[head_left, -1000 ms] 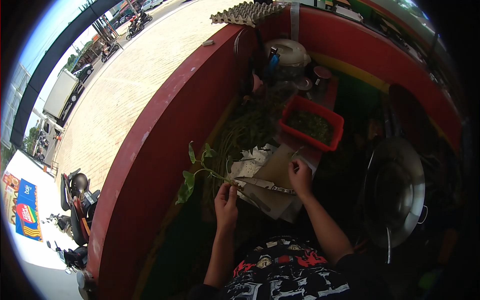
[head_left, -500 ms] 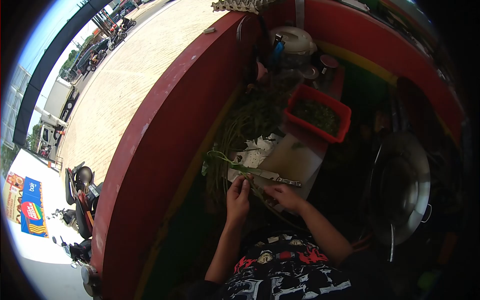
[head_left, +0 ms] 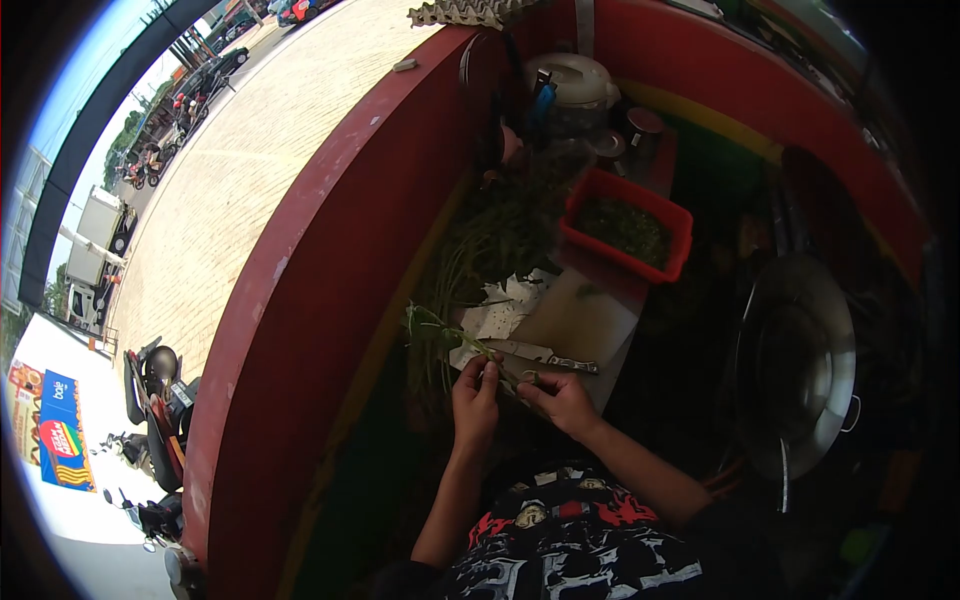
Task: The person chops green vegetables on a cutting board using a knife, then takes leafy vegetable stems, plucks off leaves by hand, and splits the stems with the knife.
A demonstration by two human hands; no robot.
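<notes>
My left hand [head_left: 475, 398] pinches a green leafy stem [head_left: 440, 330], whose leaves point up and to the left. Close on its right, my right hand [head_left: 562, 400] has its fingers closed near the lower part of the stem; what lies between its fingertips is too small to tell. Just beyond both hands a knife [head_left: 545, 355] rests on a pale cutting board [head_left: 600, 318]. A torn white sheet [head_left: 510, 305] lies at the board's left. Long green stems [head_left: 455, 255] are heaped further left. Behind the board, a red basin [head_left: 677, 250] holds chopped greens [head_left: 625, 228].
A large metal wok [head_left: 800, 370] sits at the right. A lidded pot [head_left: 572, 85] and jars [head_left: 643, 125] stand at the back. The low red wall [head_left: 330, 250] runs along the left, with egg trays [head_left: 470, 12] on top.
My right hand has come down from above the board to beside my left hand. The stem's leafy end has been drawn in closer. The camera view has shifted slightly.
</notes>
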